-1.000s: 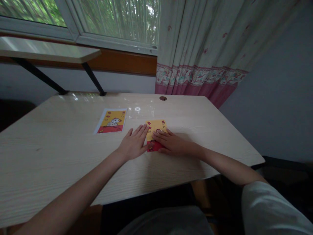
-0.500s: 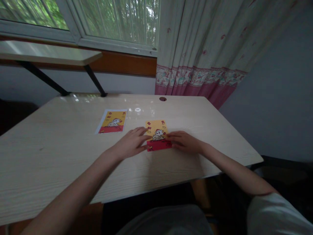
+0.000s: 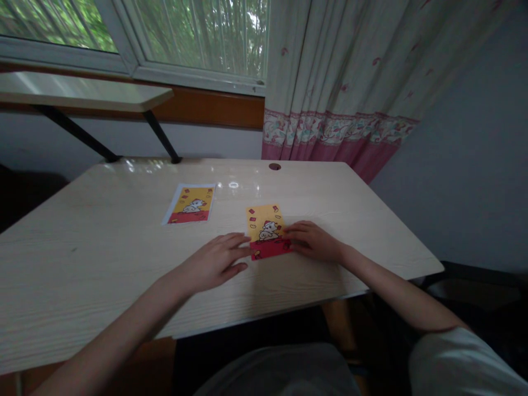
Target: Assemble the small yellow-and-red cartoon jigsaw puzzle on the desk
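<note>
A yellow and red picture sheet (image 3: pixel 267 230) with a white cartoon animal lies flat on the desk (image 3: pixel 313 192) in front of me. My left hand (image 3: pixel 220 259) rests at its left edge, fingers stretched out and fingertips by the lower left side. On the opposite side my right hand (image 3: pixel 313 241) lies with extended fingers over the sheet's right edge. Neither hand grips it. Farther left lies a similar picture with a white border (image 3: pixel 191 204), untouched.
A raised shelf (image 3: pixel 82 91) on black legs (image 3: pixel 162 136) stands at the desk's back left. Behind the desk are a window (image 3: pixel 198 38) and a long curtain (image 3: pixel 330 82). A round cable hole (image 3: pixel 274 166) sits near the back edge.
My left hand has slid down and slightly left, off the sheet's upper left part. The sheet has shifted slightly toward me. My right hand has barely moved.
</note>
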### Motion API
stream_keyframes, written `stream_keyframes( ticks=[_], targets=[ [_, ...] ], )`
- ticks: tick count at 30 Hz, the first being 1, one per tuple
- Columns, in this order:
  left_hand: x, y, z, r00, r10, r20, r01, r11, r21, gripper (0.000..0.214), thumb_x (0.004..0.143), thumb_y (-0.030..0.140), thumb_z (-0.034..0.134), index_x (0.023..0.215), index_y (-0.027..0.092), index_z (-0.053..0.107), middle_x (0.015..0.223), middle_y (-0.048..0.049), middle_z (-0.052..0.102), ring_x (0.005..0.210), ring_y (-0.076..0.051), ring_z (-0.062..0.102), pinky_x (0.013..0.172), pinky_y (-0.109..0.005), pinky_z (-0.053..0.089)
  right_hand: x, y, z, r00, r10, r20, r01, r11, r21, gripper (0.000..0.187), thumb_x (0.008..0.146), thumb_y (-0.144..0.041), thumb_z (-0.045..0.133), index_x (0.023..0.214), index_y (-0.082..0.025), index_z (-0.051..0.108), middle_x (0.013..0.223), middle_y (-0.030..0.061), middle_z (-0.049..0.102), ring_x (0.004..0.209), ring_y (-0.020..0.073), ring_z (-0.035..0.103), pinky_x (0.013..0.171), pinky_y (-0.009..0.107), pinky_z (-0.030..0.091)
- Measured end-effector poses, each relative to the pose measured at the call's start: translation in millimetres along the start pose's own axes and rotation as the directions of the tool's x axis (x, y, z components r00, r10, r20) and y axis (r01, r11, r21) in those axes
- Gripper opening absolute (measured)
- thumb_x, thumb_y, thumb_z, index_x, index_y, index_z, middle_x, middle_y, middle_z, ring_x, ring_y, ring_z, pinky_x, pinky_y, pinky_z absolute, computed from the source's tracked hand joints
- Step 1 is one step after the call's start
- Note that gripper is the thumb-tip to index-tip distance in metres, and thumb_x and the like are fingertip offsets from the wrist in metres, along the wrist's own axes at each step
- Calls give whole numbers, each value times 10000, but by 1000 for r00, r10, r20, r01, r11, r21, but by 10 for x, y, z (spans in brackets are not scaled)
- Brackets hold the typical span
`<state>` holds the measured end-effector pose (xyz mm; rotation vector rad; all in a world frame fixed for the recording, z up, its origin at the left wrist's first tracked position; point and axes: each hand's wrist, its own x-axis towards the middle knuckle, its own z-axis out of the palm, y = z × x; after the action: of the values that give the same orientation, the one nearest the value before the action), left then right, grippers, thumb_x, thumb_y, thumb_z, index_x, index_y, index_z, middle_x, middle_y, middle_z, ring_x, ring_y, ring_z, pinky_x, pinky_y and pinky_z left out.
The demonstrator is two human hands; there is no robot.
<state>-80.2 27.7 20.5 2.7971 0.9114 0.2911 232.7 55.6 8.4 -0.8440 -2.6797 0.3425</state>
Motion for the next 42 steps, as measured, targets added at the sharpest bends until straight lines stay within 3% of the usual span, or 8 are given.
stream_keyframes(
  ticks=[8,15,20,23,28,33,36,42],
  targets=[
    [-4,-31,122,1000,-27,-5,27,998,53,399,958,423,383,1287,250,528,1400,-94,474,1305,-259,413,1051,-466,376,93,18,-7,998,26,-50,-27,1000,-13,287,905,-301,523,1165,-221,613,1202,79,624,1105,196,561,950,400,419],
    [270,74,162,999,22,30,-24,998,54,431,945,433,397,1297,208,501,1411,-138,448,1310,-281,399,1052,-494,348,390,-129,174,947,290,-136,-305,946,-108,360,899,-288,509,1231,-155,555,1256,129,572,1168,251,506,975,430,398],
    [292,14,48,1000,-20,-1,20,998,55,447,951,440,365,1300,197,503,1367,-126,499,1281,-269,429,1046,-468,361,384,-97,234,925,367,-100,-379,909,-172,390,924,-342,469,1269,-166,518,1297,148,537,1192,276,490,950,459,408],
    [179,-151,-88,992,-110,-53,113,992,56,428,952,454,354,1250,217,549,1334,-104,529,1255,-257,453,1037,-462,372,242,37,145,898,430,-98,-441,873,-208,396,922,-362,469,1278,-196,517,1332,135,522,1199,290,491,929,482,418],
    [-117,-497,-306,957,-265,-113,280,949,146,490,950,462,294,1163,157,613,1242,-124,578,1176,-255,501,1020,-441,385,-213,338,-103,793,602,-93,-604,759,-242,409,906,-342,480,1298,-231,513,1362,117,508,1224,305,485,934,537,412],
    [-390,-718,-458,873,-467,-138,487,835,257,513,956,440,239,1191,168,604,1216,-88,592,1155,-249,502,1015,-399,386,-794,691,-352,742,666,-70,-661,710,-243,446,902,-387,445,1316,-234,507,1394,110,476,1281,307,438,966,540,409],
    [-525,-857,-475,811,-567,-148,581,748,321,542,956,433,228,1197,106,588,1245,-121,573,1168,-277,495,1018,-404,383,-1041,897,-436,753,655,-63,-652,729,-210,466,893,-361,431,1319,-191,511,1382,118,487,1288,283,436,1016,478,403],
    [-686,-1161,-299,776,-619,-118,622,721,306,578,944,469,218,1254,104,541,1316,-112,534,1200,-273,485,1007,-386,395,-1197,1100,-478,795,603,-70,-606,779,-162,492,875,-398,437,1298,-165,534,1342,132,523,1256,282,475,1040,447,401]
  ],
)
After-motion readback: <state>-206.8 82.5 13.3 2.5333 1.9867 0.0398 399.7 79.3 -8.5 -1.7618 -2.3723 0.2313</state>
